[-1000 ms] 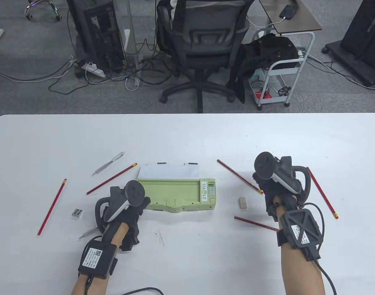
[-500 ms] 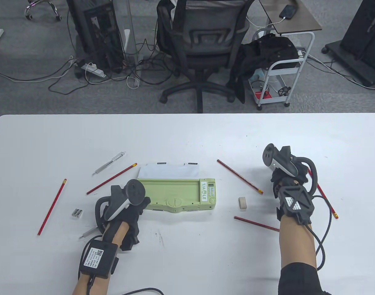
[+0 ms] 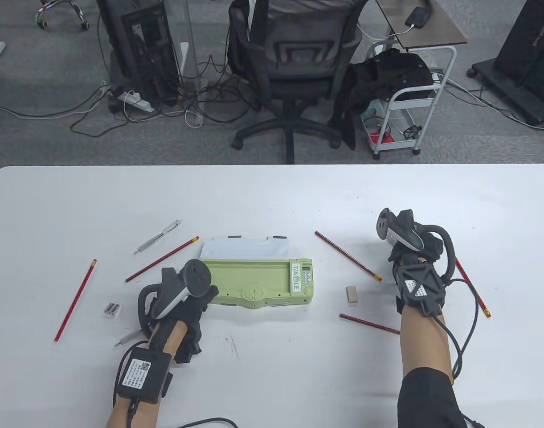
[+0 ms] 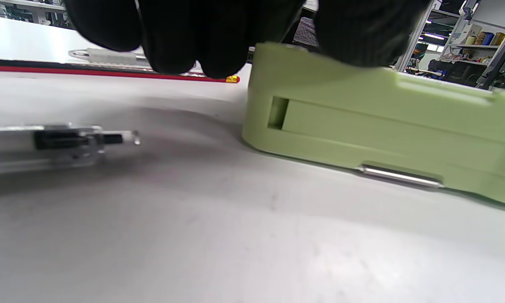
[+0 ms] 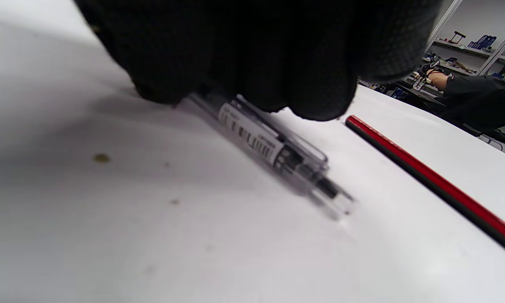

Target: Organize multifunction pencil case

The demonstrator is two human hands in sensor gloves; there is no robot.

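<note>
The green pencil case (image 3: 254, 278) lies open at the table's middle, its white lid panel folded back. My left hand (image 3: 196, 303) holds its left end; in the left wrist view the gloved fingers (image 4: 172, 46) hang over that end of the pencil case (image 4: 362, 118). My right hand (image 3: 414, 249) is down on the table to the right. In the right wrist view its fingers (image 5: 252, 63) curl over a clear pen (image 5: 277, 151) lying on the table, beside a red pencil (image 5: 425, 176). In the table view the hand hides this pen.
Red pencils lie left (image 3: 161, 259), far left (image 3: 75, 301), right of the case (image 3: 347, 256), front right (image 3: 370, 324) and past my right hand (image 3: 474, 292). An eraser (image 3: 351, 295), a sharpener (image 3: 112, 309) and two more pens (image 3: 158, 236) (image 3: 128, 337) are also there.
My right hand has moved away from me and to the right, then tipped its fingers down onto the table over the clear pen. The left hand and the case have stayed put.
</note>
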